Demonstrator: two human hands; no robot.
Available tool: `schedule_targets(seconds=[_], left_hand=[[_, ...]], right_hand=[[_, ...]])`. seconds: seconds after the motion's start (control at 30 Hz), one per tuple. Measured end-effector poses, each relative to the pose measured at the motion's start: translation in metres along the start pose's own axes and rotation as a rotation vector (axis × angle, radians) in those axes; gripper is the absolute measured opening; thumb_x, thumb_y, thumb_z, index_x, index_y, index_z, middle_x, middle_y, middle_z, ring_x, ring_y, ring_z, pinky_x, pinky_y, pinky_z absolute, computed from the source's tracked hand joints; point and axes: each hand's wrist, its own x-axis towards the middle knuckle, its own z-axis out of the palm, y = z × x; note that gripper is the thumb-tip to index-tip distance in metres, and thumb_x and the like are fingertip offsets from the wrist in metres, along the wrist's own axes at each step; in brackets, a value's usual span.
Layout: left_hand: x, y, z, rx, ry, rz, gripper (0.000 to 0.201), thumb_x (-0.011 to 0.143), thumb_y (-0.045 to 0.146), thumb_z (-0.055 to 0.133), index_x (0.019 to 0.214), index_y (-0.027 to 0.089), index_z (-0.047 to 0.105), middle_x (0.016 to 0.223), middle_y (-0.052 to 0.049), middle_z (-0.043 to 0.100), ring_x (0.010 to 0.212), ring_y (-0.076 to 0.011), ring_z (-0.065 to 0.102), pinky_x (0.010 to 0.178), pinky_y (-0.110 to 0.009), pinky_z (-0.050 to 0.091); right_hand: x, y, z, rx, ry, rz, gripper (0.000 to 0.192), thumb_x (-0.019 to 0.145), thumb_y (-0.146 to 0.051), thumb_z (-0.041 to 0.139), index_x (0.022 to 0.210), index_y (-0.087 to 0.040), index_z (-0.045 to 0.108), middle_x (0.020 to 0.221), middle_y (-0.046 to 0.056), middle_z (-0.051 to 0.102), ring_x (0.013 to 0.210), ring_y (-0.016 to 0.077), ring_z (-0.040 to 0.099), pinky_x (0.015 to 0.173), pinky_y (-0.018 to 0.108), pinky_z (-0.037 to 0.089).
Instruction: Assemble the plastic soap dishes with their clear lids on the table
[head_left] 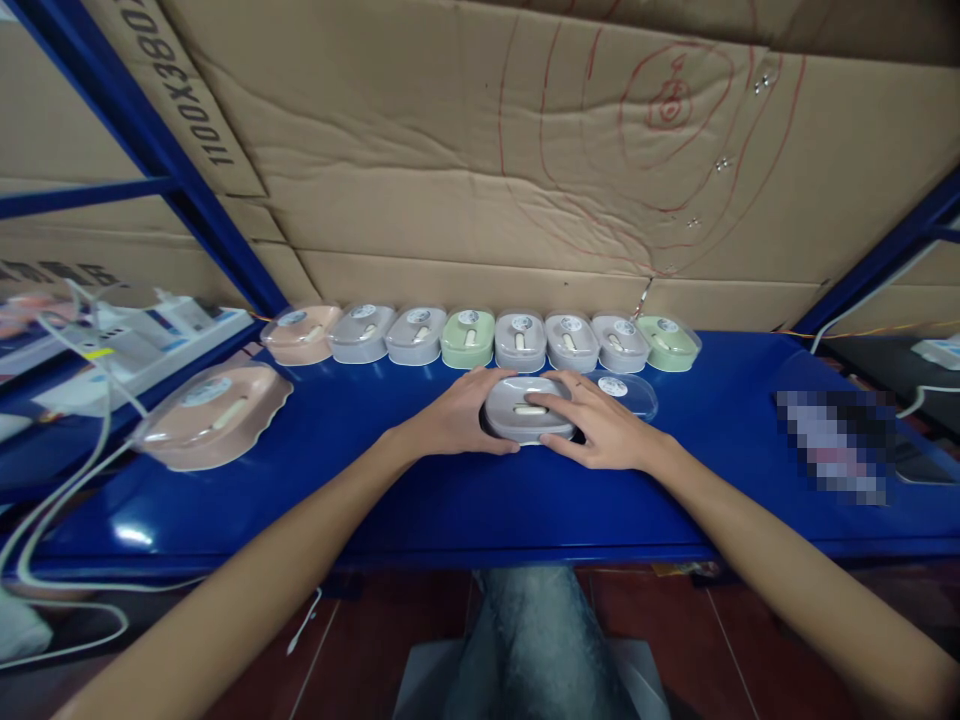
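Note:
A grey oval box [517, 405] with a small white piece on top sits on the blue shelf [450, 500], held between both hands. My left hand [454, 420] cups its left side. My right hand [600, 425] lies over its right side, fingers reaching onto the top. A clear lid [626, 392] with a round label lies just right of the box, behind my right hand. Along the back runs a row of several similar lidded boxes, pink [300, 333], grey [520, 340] and green [467, 337].
A pink box with a clear lid [214, 415] stands alone at the left. White power strips [127, 345] and cables [45, 500] crowd the far left. Cardboard [487, 150] backs the shelf. A blurred patch [832, 440] lies at the right. My knee [532, 640] shows below.

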Motion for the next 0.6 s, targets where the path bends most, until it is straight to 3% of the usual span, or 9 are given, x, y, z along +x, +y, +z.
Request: schedule_targets(seconds=[0.4,0.6], left_hand=[[0.0006,-0.0029,-0.0004,0.012,-0.022,0.006,0.098,0.067,0.065,0.096,0.151,0.032,0.058,0.143,-0.011,0.065,0.136,-0.0432,0.059,0.118,-0.067,0.044],[0.0003,-0.0004,-0.0004,0.022,-0.023,0.002,0.095,0.071,0.067,0.094,0.151,0.029,0.058,0.140,-0.012,0.066,0.133,-0.0423,0.060,0.118,-0.065,0.044]], right_hand=[[0.0007,-0.0020,0.0008,-0.011,-0.005,-0.006,0.055,0.106,-0.050,0.062,0.155,-0.024,0.061,0.153,0.020,0.057,0.137,0.0409,0.061,0.113,0.066,0.055],[0.0002,0.0001,-0.0086,-0.065,-0.015,0.010,0.064,0.103,-0.054,0.066,0.159,-0.024,0.058,0.160,0.020,0.055,0.146,0.0432,0.055,0.118,0.069,0.051]])
